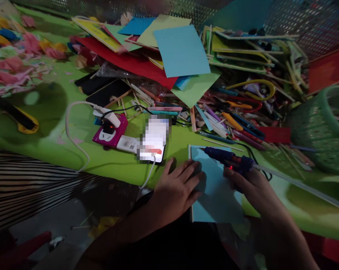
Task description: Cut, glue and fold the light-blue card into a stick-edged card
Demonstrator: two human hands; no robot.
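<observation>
My right hand (249, 183) is wrapped round a dark blue glue gun (239, 160), its small red light glowing. A long translucent glue stick (295, 184) sticks out of its back end. The nozzle points left, over the top edge of a light blue sheet of paper (218, 204). A thin wooden stick (190, 152) runs along the sheet's left edge. My left hand (177, 187) lies with fingers spread across that edge, pressing on the paper and stick. Just beyond my left fingertips rests a phone (155, 135) with a bright screen.
A magenta power strip (110, 131) with plugs and cables stands left of the phone. A yellow-black utility knife (20, 116) lies far left. Coloured paper sheets (183, 52), pens and scissors (231, 120) pile up behind. At right stands a green basket (306, 123).
</observation>
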